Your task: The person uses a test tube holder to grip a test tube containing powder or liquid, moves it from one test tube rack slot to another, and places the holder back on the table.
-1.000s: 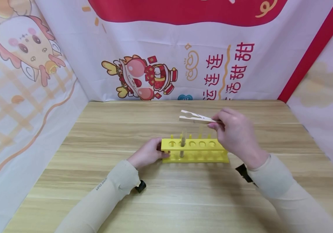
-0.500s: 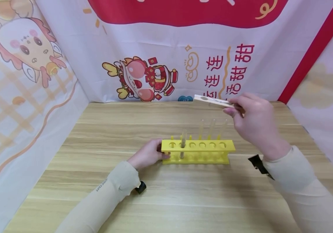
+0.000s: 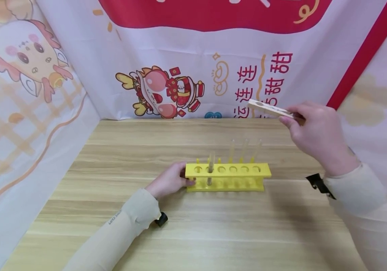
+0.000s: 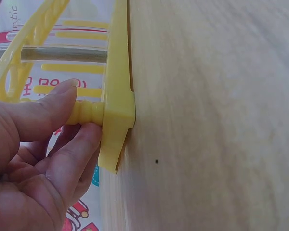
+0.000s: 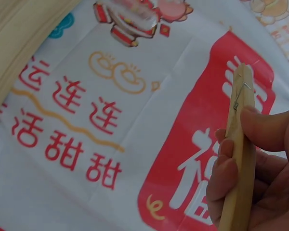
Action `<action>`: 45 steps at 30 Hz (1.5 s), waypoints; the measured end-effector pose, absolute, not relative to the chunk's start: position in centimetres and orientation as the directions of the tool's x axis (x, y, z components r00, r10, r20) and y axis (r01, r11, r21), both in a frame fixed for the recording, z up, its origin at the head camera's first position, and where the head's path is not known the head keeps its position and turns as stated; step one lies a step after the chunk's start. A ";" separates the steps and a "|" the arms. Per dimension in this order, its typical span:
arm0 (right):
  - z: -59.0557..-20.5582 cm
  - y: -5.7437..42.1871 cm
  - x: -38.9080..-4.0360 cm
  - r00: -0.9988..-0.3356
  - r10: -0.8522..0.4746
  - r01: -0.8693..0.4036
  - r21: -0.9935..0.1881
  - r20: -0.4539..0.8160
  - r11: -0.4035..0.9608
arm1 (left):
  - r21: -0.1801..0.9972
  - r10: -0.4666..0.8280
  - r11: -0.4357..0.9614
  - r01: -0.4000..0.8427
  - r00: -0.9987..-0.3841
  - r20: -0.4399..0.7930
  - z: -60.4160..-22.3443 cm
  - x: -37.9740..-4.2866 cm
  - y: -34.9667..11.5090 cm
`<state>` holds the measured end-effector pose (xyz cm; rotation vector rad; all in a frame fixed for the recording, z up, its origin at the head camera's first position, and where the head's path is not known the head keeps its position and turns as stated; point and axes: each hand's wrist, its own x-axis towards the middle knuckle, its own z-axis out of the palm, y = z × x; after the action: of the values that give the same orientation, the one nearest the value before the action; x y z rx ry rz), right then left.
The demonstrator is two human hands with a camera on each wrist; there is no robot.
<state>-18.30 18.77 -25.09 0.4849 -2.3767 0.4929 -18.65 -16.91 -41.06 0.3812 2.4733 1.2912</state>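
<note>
A yellow test tube rack (image 3: 228, 174) stands upright on the wooden table. My left hand (image 3: 169, 180) grips the rack's left end post (image 4: 89, 113) between thumb and fingers. One test tube (image 3: 211, 162) with greyish-brown contents sits in the second hole from the left. Three clear test tubes (image 3: 243, 149) stand on pegs along the rack's back right. Raised well above the table, to the right of the rack, my right hand (image 3: 320, 133) holds a wooden test tube clamp (image 3: 269, 109) by its handle end. The clamp's jaws point left, with nothing between them.
The wooden table (image 3: 213, 233) ends at a printed white and red cloth (image 3: 176, 45) hanging behind it. Another patterned cloth (image 3: 27, 124) borders the left side. Black wrist straps (image 3: 320, 186) sit at both sleeves.
My right hand has lifted the clamp up and to the right, away from the rack. The clamp's spread jaws have come together. My left hand keeps its hold on the rack.
</note>
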 end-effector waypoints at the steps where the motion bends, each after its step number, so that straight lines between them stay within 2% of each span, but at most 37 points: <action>1: -25.2 19.2 -18.5 -0.733 -0.203 -0.445 -0.231 0.649 0.865 | 0.826 0.377 0.557 0.083 -0.912 -0.163 -41.0 -18.6 -16.9; 7: -25.8 22.2 -20.1 -0.845 -0.115 -0.317 -0.315 0.521 0.895 | 0.824 0.380 0.561 0.081 -0.910 -0.169 -41.1 -18.5 -16.9; 12: -26.5 24.7 -21.5 -0.894 -0.055 -0.231 -0.354 0.444 0.906 | 0.827 0.387 0.557 0.080 -0.906 -0.173 -41.2 -18.6 -16.9; 20: -28.4 28.5 -23.2 -0.929 -0.008 -0.162 -0.387 0.370 0.908 | 0.829 0.396 0.553 0.087 -0.903 -0.170 -41.2 -18.7 -17.0; 28: -32.0 32.1 -24.4 -0.965 0.003 -0.107 -0.405 0.260 0.908 | 0.831 0.392 0.550 0.086 -0.905 -0.165 -41.3 -18.7 -17.2; 45: -37.7 37.5 -25.6 -0.998 0.040 0.019 -0.346 0.054 0.938 | 0.830 0.400 0.549 0.098 -0.903 -0.158 -41.2 -18.7 -17.1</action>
<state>-25.61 37.48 -37.74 -0.0462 -3.0334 0.5400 -18.73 -17.06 -41.23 0.4097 2.4596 1.2889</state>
